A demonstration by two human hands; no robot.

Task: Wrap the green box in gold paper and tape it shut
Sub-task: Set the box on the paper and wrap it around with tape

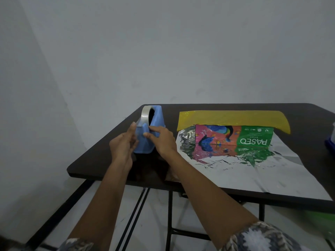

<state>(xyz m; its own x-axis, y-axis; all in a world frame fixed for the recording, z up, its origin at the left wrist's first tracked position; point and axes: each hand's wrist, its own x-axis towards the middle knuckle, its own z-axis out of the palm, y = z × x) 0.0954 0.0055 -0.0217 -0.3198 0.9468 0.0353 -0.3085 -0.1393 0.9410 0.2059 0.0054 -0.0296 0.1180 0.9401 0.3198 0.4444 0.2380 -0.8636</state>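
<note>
While left hand [124, 144] flanks the dispenser [154, 119], right hand [162, 139] touches it.

Tape dispenser [157, 122] left of the box [233, 135] on the paper [235, 171]

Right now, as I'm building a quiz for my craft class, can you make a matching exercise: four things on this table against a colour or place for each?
Things:
1 tape dispenser
2 tape roll
3 Paseo tissue box
4 wrapping paper

Colour or place:
A silver side up, gold far edge
B blue
C lies on the paper
D clear, mounted in the dispenser

Pairs: 1-B, 2-D, 3-C, 4-A
</note>
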